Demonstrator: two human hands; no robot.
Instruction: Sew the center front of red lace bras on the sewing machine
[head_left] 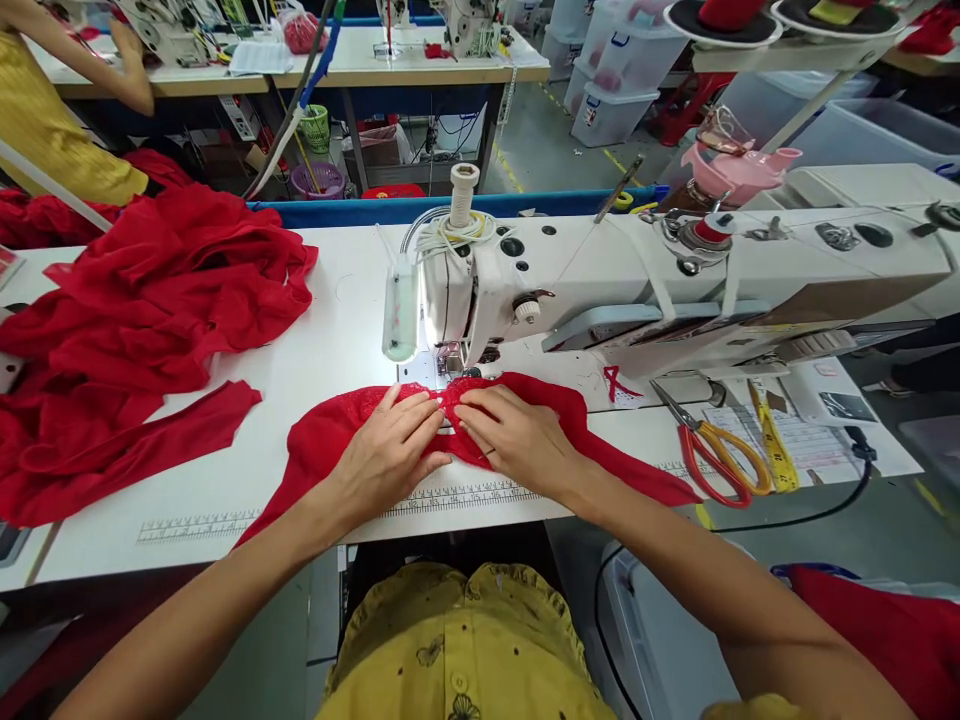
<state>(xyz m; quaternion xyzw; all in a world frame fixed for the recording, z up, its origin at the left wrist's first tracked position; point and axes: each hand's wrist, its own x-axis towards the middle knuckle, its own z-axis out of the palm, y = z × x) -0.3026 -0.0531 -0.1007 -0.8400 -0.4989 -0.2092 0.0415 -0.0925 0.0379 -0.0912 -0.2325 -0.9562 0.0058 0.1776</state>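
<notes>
A red fabric piece [322,445] lies across the front of the white sewing machine [585,265], with its upper edge at the needle area. My left hand [394,440] rests on the fabric left of the needle, palm down, fingers extended and slightly apart. To the right, my right hand [517,435] lies on the same fabric, its fingers spread and pointing toward the needle. Both hands press the cloth from above, with a small gap between their fingertips. A printed ruler scale [480,496] runs along the table just below my hands.
A large pile of red fabric [172,290] covers the table's left side. Scissors [712,450], a yellow tape measure [776,445] and papers lie at the right. Another person's arm [90,60] shows at upper left. Plastic bins [615,110] stand behind.
</notes>
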